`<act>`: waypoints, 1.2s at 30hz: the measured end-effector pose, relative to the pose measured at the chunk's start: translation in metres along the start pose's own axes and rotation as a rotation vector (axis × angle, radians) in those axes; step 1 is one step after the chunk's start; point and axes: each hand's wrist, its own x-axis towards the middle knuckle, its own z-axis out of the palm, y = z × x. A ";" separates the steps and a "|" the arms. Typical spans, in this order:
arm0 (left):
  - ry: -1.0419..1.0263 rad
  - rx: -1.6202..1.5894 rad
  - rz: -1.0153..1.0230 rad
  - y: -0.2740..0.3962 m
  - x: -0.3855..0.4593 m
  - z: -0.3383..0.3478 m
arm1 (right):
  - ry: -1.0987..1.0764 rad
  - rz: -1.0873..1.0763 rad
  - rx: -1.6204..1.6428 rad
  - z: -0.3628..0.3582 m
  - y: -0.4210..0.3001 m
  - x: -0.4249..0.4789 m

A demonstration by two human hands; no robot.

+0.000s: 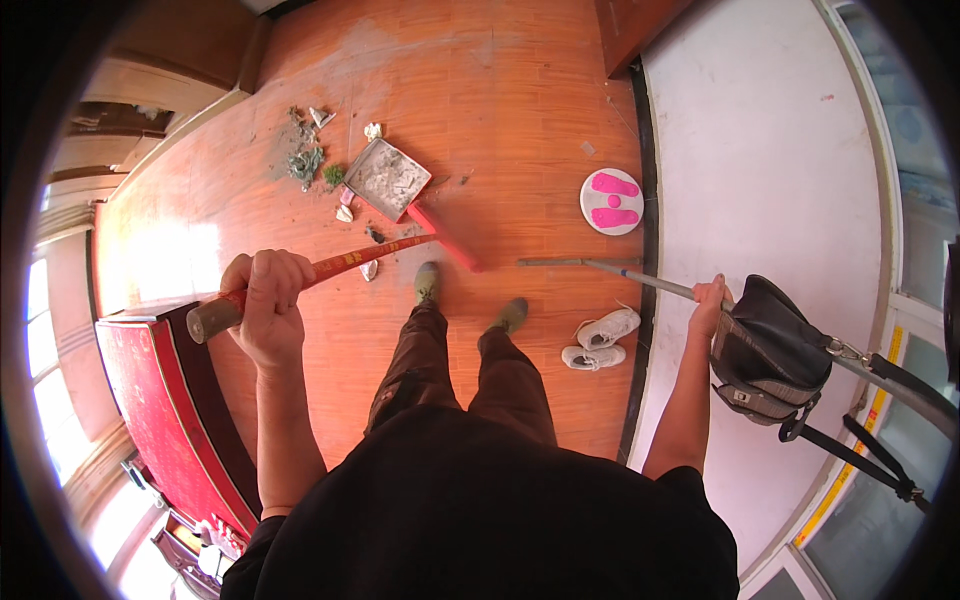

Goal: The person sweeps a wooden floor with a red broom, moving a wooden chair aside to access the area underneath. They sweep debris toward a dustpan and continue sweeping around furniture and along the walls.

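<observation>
My left hand is closed around the upper end of a red-wrapped wooden handle that bears yellow writing. The handle slants down to a red bar-shaped head, apparently a broom's, blurred along one side. One end of this head meets the corner of a dustpan holding grey dust and scraps. At the right, my right hand grips a grey metal pole, whose crossbar foot rests on the floor. A black shoulder bag hangs against the pole beside that hand.
Grey fluff, a green tuft and crumpled paper litter the wood-look floor. White sneakers and a pink-and-white twist disc lie near the right wall. A red box-like piece stands at left.
</observation>
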 end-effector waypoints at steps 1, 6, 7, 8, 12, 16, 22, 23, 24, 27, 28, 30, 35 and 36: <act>0.005 -0.018 0.005 0.000 0.001 0.003 | -0.011 0.021 0.023 -0.005 0.004 0.003; 0.008 -0.031 0.004 0.001 0.002 0.006 | 0.142 -0.021 -0.245 0.029 -0.020 -0.015; 0.012 -0.024 0.002 0.002 0.001 0.011 | 0.157 -0.045 -0.250 0.029 -0.022 -0.016; 0.016 -0.015 0.001 0.002 0.001 0.013 | 0.172 -0.068 -0.254 0.028 -0.022 -0.017; 0.001 -0.050 -0.017 0.001 0.004 0.012 | 0.245 -0.061 -0.317 0.024 -0.010 -0.015; -0.031 -0.054 -0.037 0.001 0.007 0.010 | 0.365 0.097 -0.496 0.036 -0.013 -0.022; -0.042 0.049 -0.051 0.017 0.003 0.005 | 0.340 0.114 -0.595 0.060 -0.018 -0.043; -0.048 0.057 -0.036 0.022 0.005 0.004 | 0.327 0.139 -0.573 0.046 0.000 -0.037; -0.054 -0.001 -0.024 0.027 0.011 0.002 | 0.323 0.164 -0.557 0.027 0.022 -0.031; -0.141 -0.212 0.014 0.046 0.037 -0.004 | 0.496 0.294 -0.387 -0.001 0.084 -0.031; -0.162 -0.241 0.007 0.050 0.046 -0.005 | 0.528 0.353 -0.359 -0.035 0.095 -0.027; -0.237 -0.223 0.045 0.055 0.052 -0.016 | 0.526 0.388 -0.246 -0.003 0.108 -0.063; -0.408 -0.254 0.055 0.064 0.062 -0.026 | 0.411 0.412 -0.451 0.106 0.053 -0.133; -0.476 -0.292 0.071 0.059 0.067 -0.027 | 0.455 0.352 -0.420 0.119 0.046 -0.143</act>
